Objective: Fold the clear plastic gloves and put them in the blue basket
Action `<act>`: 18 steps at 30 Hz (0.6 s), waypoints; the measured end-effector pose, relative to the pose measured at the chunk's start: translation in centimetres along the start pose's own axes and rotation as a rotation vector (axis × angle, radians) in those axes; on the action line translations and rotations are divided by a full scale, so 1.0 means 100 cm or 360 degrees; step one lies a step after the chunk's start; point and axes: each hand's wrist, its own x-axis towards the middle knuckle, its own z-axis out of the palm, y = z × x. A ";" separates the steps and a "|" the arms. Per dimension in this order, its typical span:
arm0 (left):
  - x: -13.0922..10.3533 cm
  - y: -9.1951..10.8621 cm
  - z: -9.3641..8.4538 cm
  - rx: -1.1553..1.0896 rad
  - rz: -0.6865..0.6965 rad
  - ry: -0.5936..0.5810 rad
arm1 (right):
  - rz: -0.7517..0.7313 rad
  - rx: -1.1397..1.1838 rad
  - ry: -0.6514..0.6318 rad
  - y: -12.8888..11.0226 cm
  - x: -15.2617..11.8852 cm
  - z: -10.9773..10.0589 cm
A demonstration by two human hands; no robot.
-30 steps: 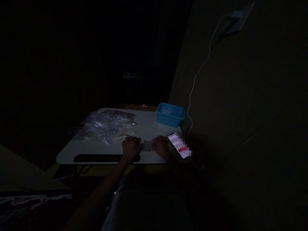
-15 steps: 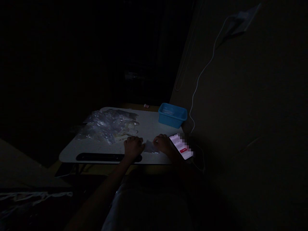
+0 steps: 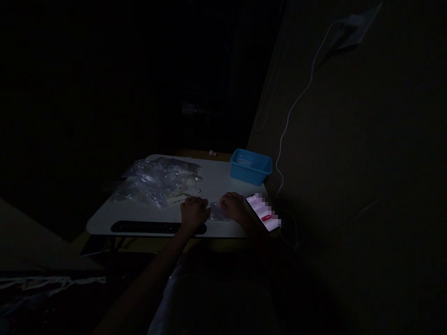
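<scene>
A small clear plastic bag [image 3: 217, 212] lies on the white table [image 3: 216, 179] between my two hands. My left hand [image 3: 194, 212], its fingers curled, touches or pinches the bag's left edge. On the other side my right hand [image 3: 233, 204] has its fingers closed at the bag's upper right part. The fingertips of both hands are dark and small in the picture. A heap of crumpled clear plastic bags [image 3: 153, 181] covers the table's left part, beyond my left hand.
A blue basket [image 3: 250, 173] stands at the table's back right corner. A lit phone [image 3: 261, 211] lies right of my right hand. A white cable [image 3: 288, 118] hangs from the wall socket. A black slot [image 3: 146, 227] runs along the table's front edge.
My right hand has shifted slightly left and away from me along the small bag, whose shape has changed a little. My left hand has hardly moved.
</scene>
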 end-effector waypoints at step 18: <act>-0.004 0.001 0.015 -0.0069 0.0813 -0.0131 | 0.0043 0.0017 -0.0049 0.001 -0.003 0.009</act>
